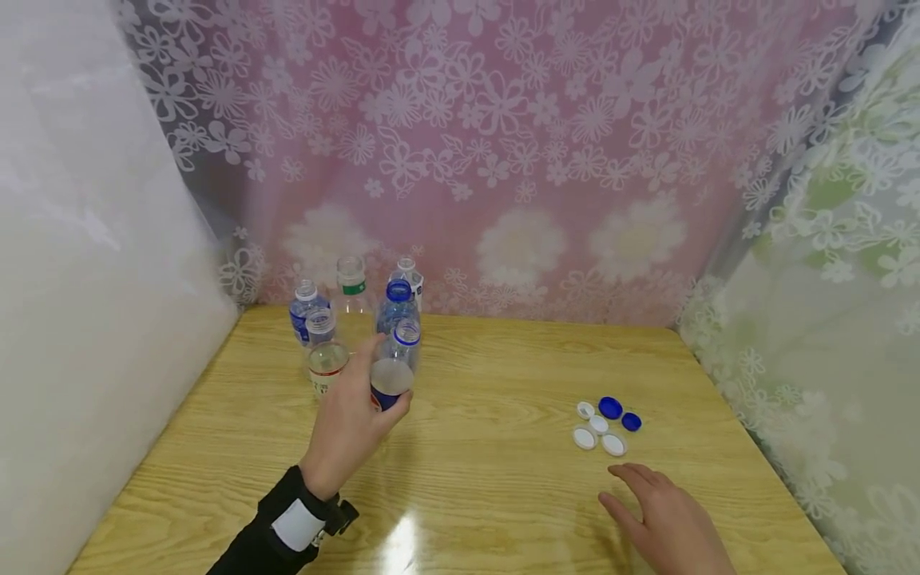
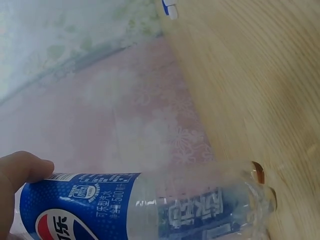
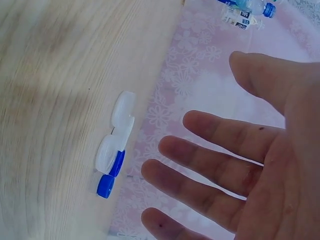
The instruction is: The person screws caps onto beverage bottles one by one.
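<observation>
My left hand [image 1: 355, 415] grips a clear plastic bottle with a blue label [image 1: 393, 366], uncapped, at the front of a group of bottles. In the left wrist view that bottle [image 2: 150, 210] lies across the frame with my thumb [image 2: 20, 172] on its label. My right hand [image 1: 664, 519] hovers open, fingers spread, just short of a cluster of loose caps [image 1: 604, 427], white and blue. In the right wrist view the straight fingers [image 3: 220, 165] reach toward the caps [image 3: 114, 150].
Several other clear bottles [image 1: 338, 311] stand at the back left of the wooden table [image 1: 503, 479]. Floral curtains [image 1: 503, 144] close in the back and right; a white sheet [image 1: 86, 279] hangs on the left.
</observation>
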Available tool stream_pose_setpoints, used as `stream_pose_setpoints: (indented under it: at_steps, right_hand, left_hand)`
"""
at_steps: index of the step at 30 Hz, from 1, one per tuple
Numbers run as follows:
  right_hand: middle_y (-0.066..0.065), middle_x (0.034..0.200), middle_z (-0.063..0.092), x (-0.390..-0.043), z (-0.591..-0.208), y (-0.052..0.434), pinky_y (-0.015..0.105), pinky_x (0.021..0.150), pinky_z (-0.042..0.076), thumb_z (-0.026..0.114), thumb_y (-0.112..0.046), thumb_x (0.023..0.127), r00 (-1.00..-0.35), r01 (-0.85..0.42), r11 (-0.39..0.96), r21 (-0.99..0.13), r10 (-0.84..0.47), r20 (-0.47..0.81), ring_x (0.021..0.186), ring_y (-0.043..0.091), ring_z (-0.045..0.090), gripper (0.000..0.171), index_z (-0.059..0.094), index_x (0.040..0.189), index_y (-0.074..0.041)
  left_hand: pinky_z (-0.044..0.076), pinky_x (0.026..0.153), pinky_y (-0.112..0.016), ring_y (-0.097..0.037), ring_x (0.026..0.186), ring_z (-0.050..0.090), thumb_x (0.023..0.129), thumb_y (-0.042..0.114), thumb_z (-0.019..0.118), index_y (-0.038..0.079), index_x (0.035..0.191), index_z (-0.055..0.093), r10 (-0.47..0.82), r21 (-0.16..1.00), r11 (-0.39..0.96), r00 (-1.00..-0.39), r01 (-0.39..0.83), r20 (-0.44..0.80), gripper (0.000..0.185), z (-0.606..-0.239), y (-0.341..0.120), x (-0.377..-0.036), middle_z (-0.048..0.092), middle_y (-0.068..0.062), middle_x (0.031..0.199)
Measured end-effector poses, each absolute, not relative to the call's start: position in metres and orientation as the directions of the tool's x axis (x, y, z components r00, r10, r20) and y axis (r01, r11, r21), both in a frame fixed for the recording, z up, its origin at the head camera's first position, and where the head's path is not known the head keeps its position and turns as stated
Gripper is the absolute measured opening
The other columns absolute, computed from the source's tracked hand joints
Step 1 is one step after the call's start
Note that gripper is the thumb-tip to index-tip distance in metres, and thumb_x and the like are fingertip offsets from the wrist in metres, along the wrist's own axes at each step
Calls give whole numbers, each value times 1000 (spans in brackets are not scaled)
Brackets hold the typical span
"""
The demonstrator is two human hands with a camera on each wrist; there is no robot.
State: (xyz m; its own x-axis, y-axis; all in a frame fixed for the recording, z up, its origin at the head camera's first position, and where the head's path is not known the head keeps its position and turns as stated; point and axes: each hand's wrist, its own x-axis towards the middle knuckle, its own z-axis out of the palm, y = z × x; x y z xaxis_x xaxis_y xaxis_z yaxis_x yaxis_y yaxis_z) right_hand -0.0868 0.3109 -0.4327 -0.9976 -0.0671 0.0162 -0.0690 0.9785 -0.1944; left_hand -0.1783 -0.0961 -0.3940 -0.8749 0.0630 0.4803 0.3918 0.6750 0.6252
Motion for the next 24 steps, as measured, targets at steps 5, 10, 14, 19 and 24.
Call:
stream_pose_setpoints:
  at_steps: [5, 10, 14, 19, 24]
  right_hand:
    - [12, 125, 68, -91, -432, 312, 56, 84, 54, 63, -55, 94, -997, -75, 978, -192, -72, 21, 111, 38, 65, 54, 67, 128, -13]
    - [13, 124, 68, -99, -428, 318, 57, 82, 54, 65, -50, 94, -993, -102, 977, -189, -91, 69, 108, 39, 66, 50, 68, 127, -12]
    - [13, 123, 68, -105, -421, 328, 55, 80, 54, 64, -53, 95, -992, -105, 976, -191, -91, 82, 106, 38, 67, 51, 69, 126, -12]
    - [15, 122, 68, -115, -418, 341, 50, 74, 55, 60, -56, 96, -986, -117, 978, -170, -95, 134, 103, 37, 68, 55, 69, 125, -9]
    - [16, 125, 67, -125, -429, 349, 49, 81, 55, 62, -47, 97, -991, -110, 975, -191, -92, 101, 105, 36, 67, 51, 67, 129, -8]
  left_hand:
    - [59, 73, -44, -29, 98, 71, 83, 32, 81, 16, 152, 36, 62, 633, 681, -890, 369, 452, 84, -395, -94, -171, 63, -15, 130]
    - [59, 69, -41, -27, 93, 72, 83, 33, 82, 17, 152, 36, 68, 618, 693, -888, 371, 456, 84, -397, -92, -168, 65, -15, 124]
    - [58, 68, -40, -25, 91, 71, 80, 34, 84, 17, 150, 39, 75, 594, 711, -880, 377, 468, 85, -401, -90, -163, 69, -13, 117]
    - [57, 67, -41, -25, 91, 71, 78, 35, 85, 17, 148, 41, 97, 551, 727, -856, 409, 507, 84, -404, -88, -158, 69, -12, 117]
    - [58, 71, -43, -26, 98, 70, 77, 35, 86, 16, 148, 43, 117, 525, 739, -848, 421, 516, 85, -405, -88, -151, 67, -12, 124]
